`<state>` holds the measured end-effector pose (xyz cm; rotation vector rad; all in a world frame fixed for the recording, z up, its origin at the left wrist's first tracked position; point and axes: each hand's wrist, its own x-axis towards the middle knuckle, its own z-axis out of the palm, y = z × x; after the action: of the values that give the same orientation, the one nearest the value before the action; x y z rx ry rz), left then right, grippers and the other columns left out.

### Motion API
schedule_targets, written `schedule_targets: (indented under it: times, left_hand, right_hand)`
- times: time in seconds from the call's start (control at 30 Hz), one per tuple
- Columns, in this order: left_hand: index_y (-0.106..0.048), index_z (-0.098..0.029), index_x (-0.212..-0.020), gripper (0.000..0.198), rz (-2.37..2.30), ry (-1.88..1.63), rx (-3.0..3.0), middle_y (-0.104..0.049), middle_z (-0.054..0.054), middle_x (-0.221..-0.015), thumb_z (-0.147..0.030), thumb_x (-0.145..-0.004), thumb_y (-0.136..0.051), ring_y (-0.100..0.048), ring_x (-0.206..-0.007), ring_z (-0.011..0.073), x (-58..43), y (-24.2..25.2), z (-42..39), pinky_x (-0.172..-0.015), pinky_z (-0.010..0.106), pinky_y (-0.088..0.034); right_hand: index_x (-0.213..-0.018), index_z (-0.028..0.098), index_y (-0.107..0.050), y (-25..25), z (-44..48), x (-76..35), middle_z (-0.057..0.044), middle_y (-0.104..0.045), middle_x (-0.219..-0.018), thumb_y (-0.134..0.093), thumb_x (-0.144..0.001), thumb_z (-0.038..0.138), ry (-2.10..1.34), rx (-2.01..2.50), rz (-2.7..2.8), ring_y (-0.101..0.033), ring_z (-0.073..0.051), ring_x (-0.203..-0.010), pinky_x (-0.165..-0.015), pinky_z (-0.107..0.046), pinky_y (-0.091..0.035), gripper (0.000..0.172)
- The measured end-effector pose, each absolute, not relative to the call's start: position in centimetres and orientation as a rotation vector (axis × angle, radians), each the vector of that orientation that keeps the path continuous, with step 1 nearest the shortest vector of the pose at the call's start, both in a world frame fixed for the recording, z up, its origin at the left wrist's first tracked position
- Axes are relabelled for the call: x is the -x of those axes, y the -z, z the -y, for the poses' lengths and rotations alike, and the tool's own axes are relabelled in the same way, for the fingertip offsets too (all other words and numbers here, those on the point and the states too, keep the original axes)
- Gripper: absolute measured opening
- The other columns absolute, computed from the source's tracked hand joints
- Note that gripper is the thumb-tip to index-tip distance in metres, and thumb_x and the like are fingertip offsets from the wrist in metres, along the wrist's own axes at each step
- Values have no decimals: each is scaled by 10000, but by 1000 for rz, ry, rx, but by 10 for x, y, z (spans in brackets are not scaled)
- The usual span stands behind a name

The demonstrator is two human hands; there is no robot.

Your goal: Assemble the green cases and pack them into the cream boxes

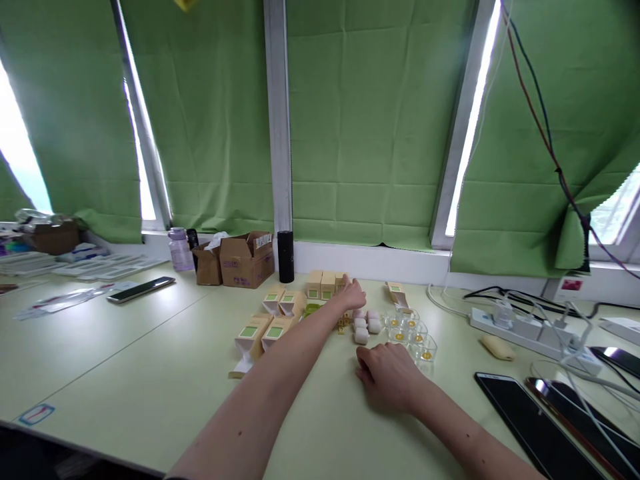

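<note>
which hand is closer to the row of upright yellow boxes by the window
Left. The left hand is right at the upright yellow boxes, at the row's right end. The right hand rests on the table nearer the person, beside the clear cups.

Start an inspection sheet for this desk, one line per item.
Surface: pale green table, joined panels.
Job's things: upright yellow boxes; open cartons lying flat; white blocks; clear cups with yellow contents.
Clutter: cardboard boxes, bottle, black cylinder, phone, dark tablets.
Hands: left hand at the upright yellow boxes, grip unclear; right hand resting on the table, empty.
Cables: power strip with plugs; wires hanging by the curtain.
Surroundings: green curtains, windows behind.
</note>
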<state>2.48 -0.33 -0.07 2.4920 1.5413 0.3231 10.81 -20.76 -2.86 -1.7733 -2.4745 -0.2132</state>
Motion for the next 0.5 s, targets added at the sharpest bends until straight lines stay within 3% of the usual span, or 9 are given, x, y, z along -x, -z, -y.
schedule_targets:
  times: [0.1, 0.17, 0.4, 0.5]
  left_hand:
    - [-473, -162, -1467, 525, -1482, -429, -2474, -354, 209, -1628, -455, -1031, -485, -581, -1330, 325, -11, -19, 10, -1058, 455, -505]
    - [-417, -188, -1518, 552, -1427, -535, -2480, -324, 185, -1653, -457, -1036, -421, -550, -1375, 312, 3, -36, 16, -1104, 418, -465]
    - [-510, -205, -1409, 432, -1261, -958, -2536, -521, 121, -1487, -371, -1015, -446, -639, -1176, 227, 71, -92, 59, -1020, 339, -502]
    - [-620, -209, -1231, 299, -1215, -1118, -2614, -677, 80, -1260, -318, -986, -488, -668, -1042, 215, 99, -91, 88, -932, 335, -523]
  right_hand:
    - [-886, 207, -684, 29, 208, -108, -88, -777, -837, -554, -909, 282, 212, 1760, 2471, -724, -269, -737, -573, -315, -247, 152]
    - [-887, 203, -681, 29, 209, -107, -87, -775, -836, -555, -910, 281, 208, 1755, 2465, -724, -269, -741, -573, -315, -241, 150]
    - [-894, 196, -673, 26, 211, -103, -105, -771, -853, -561, -923, 279, 176, 1781, 2471, -721, -281, -766, -594, -319, -270, 142]
    - [-883, 197, -672, 26, 212, -102, -103, -772, -847, -551, -930, 279, 189, 1774, 2463, -718, -279, -759, -595, -320, -268, 153]
